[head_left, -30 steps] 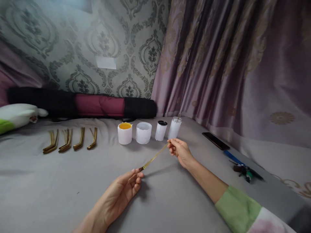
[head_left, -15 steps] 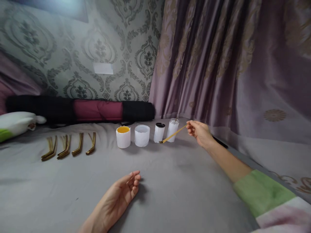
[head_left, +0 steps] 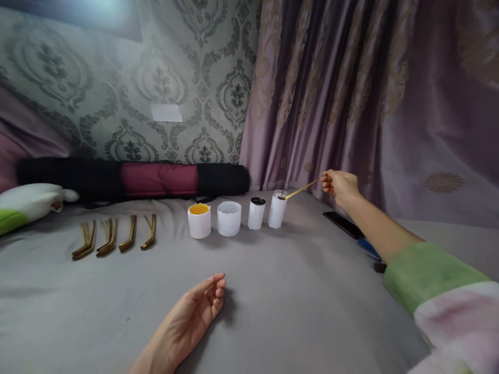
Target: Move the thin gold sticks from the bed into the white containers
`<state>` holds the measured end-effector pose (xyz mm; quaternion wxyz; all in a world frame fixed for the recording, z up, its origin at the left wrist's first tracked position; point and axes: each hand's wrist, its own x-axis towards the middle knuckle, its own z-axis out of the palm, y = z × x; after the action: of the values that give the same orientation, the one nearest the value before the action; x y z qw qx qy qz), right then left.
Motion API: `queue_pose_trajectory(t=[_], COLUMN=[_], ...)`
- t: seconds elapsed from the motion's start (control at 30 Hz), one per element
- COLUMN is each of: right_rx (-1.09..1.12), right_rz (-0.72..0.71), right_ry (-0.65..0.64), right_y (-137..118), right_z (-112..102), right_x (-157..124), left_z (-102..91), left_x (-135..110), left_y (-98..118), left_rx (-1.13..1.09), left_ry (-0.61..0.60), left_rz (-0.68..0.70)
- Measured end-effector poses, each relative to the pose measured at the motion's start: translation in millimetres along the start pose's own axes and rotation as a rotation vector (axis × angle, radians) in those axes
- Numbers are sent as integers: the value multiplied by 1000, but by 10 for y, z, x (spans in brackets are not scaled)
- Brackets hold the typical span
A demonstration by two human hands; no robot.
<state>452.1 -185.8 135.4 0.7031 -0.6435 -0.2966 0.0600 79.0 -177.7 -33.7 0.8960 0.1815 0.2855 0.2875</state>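
Observation:
My right hand (head_left: 341, 186) pinches one end of a thin golden stick (head_left: 301, 189); the stick's far tip rests at the mouth of the rightmost white jar (head_left: 277, 210). That jar closes a row with a black-topped jar (head_left: 256, 213), a wider white cup (head_left: 228, 218) and a white cup filled with yellow stuff (head_left: 199, 220). My left hand (head_left: 195, 314) lies on the grey sheet (head_left: 273, 301), palm up, fingers loosely apart, holding nothing.
Several bent golden pieces (head_left: 113, 236) lie in a row at the left. A black and maroon bolster (head_left: 132, 179) runs along the patterned wall. A dark phone (head_left: 343, 224) and a blue item (head_left: 368, 248) lie by the purple curtain (head_left: 370, 104). A white and green cushion (head_left: 27, 203) sits far left.
My left hand let go of the stick and settled on the sheet. My right hand carried the stick up and right, bringing its tip to the rightmost jar's mouth.

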Motion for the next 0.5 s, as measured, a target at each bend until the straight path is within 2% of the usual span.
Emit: queue_pose_trajectory(t=[0.2, 0.5], right_rx=[-67, -194], right_rz=[-81, -206], right_ry=[127, 122], right_y=[-3, -51], right_z=[64, 220], right_x=[267, 364], left_z=[17, 29], left_x=[-7, -10], left_y=[9, 12], left_rx=[-7, -19], left_ry=[21, 27], left_rz=[1, -6])
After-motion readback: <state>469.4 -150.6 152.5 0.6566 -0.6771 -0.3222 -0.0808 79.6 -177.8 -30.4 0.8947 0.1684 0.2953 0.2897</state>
